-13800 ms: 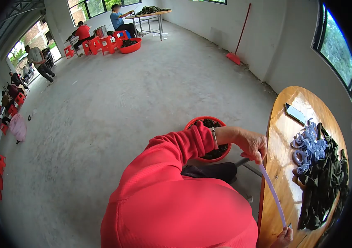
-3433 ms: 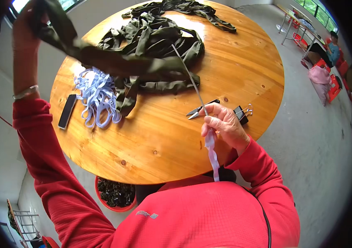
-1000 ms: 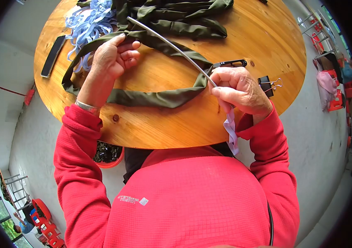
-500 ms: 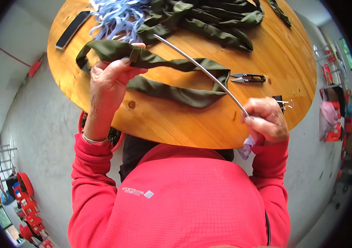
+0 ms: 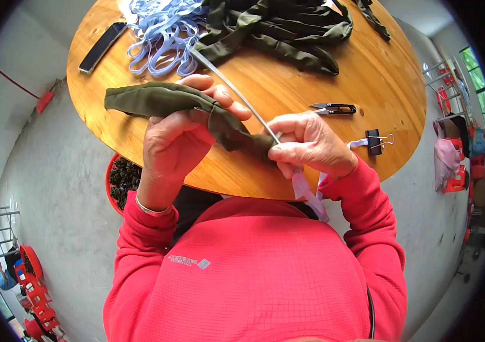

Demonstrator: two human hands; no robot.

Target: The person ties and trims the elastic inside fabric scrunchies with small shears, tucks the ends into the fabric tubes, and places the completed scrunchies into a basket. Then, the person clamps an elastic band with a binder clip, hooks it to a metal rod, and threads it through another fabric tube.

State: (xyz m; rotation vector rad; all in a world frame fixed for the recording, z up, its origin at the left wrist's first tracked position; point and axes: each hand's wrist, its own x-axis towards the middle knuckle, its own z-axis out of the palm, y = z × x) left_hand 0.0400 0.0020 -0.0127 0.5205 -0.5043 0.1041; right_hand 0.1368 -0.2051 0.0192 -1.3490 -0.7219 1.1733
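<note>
My left hand [image 5: 182,128] grips a dark green fabric band [image 5: 151,98] above the table's near edge, fingers and thumb closed on its seam. My right hand [image 5: 310,142] pinches the lower end of a thin metal rod [image 5: 231,85], which slants up and left. The band's right part reaches my right fingertips; whether they grip it too, I cannot tell. Pale lilac elastic [image 5: 306,191] hangs below my right hand. Another stretch of elastic [image 5: 358,143] runs from behind that wrist to a black binder clip [image 5: 374,142] on the table.
Thread snips [image 5: 336,109] lie on the round wooden table [image 5: 390,85]. Further back are a heap of blue elastic [image 5: 165,34], a pile of green fabric bands [image 5: 288,34] and a phone [image 5: 103,47]. A red basin [image 5: 109,185] with dark pieces stands below the table's left edge.
My right hand has moved left with the rod, close to my left hand. The green band, spread in a loop before, is now bunched between my hands. My left hand has shifted slightly right.
</note>
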